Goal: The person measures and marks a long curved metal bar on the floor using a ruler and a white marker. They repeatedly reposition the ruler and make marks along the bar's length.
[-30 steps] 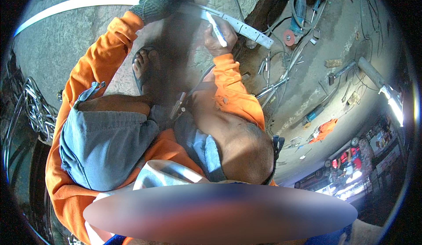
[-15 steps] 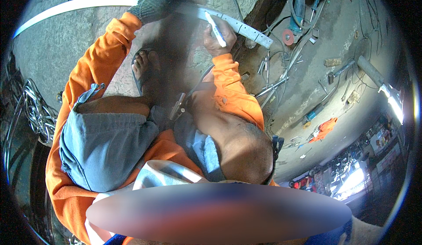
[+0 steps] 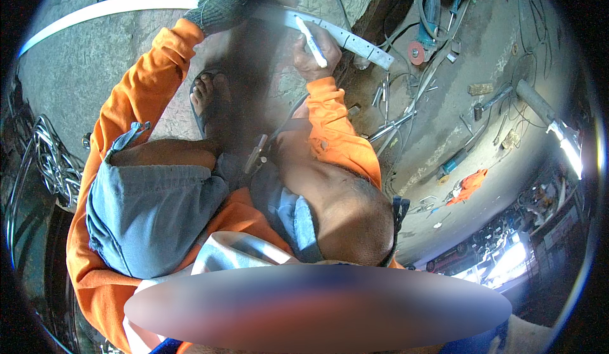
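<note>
A long pale flat strip (image 3: 114, 6) runs across the top of the view, curved by the lens. Dark marks and small holes dot its right part. My left hand (image 3: 229, 5), in a dark knitted glove, is closed over the strip's middle; its fingertips are in shadow. Bare, my right hand (image 3: 315, 54) grips a slim white marker (image 3: 313, 44), its tip at the strip's lower edge near the marked stretch. The fingers curl round the marker's barrel, and part of the grip is hidden behind it.
To the right lie a teal angle grinder (image 3: 431, 14) with a red disc, metal rods (image 3: 394, 125), a wood block (image 3: 480, 89), a second power tool (image 3: 451, 163) and an orange cloth (image 3: 469, 186). Coiled cables (image 3: 54, 160) lie at left. My sandalled foot (image 3: 206, 97) is below the strip.
</note>
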### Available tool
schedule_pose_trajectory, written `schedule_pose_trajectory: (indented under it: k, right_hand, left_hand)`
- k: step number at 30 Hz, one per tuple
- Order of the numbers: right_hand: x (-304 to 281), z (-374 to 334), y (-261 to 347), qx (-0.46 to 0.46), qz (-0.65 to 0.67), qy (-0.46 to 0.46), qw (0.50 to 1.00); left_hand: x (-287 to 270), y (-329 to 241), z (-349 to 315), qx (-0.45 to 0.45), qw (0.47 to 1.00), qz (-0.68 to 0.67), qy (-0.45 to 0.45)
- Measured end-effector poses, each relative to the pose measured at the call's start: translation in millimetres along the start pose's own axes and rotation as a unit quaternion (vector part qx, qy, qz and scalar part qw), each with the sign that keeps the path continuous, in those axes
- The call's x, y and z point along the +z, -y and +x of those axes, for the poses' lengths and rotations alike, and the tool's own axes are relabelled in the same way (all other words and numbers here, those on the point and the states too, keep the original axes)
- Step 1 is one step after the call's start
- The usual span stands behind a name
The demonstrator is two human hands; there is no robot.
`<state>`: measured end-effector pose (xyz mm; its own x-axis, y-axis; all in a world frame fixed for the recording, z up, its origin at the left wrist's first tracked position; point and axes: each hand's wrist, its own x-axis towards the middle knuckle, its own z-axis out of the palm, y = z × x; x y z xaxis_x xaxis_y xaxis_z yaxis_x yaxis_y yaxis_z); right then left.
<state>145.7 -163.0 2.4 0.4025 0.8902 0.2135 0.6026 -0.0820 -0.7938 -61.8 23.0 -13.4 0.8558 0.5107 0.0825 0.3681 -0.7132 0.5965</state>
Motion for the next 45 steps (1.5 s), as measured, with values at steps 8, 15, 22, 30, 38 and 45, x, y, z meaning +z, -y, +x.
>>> schedule_pose_trajectory:
  k: [8, 15, 22, 30, 38, 45]
  right_hand:
    - [-11.0, -16.2, -5.2, 0.058, 0.112, -0.022, 0.992]
    - [-39.1, -57.5, 9.7, 0.117, 0.124, -0.013, 0.985]
    - [-43.0, -45.6, 2.5, 0.119, 0.130, -0.026, 0.984]
    - [-41.3, -59.1, -5.9, 0.118, 0.156, -0.019, 0.981]
    - [-44.2, -63.4, -1.2, 0.147, 0.123, 0.002, 0.981]
    - [-43.9, -55.6, 7.2, 0.134, 0.116, 0.002, 0.984]
  left_hand:
    - [-1.6, -1.2, 3.1, -0.013, 1.000, -0.001, 0.014]
    - [-10.2, -8.7, 7.4, -0.015, 0.996, -0.084, 0.008]
    - [-15.2, -9.3, 10.4, -0.046, 0.995, -0.068, 0.050]
    - [-12.5, -7.5, 8.7, -0.003, 0.999, -0.034, 0.018]
    - [-18.2, -18.8, 11.5, -0.003, 1.000, 0.015, 0.025]
    - [-15.0, -18.1, 15.0, 0.017, 0.998, 0.026, 0.046]
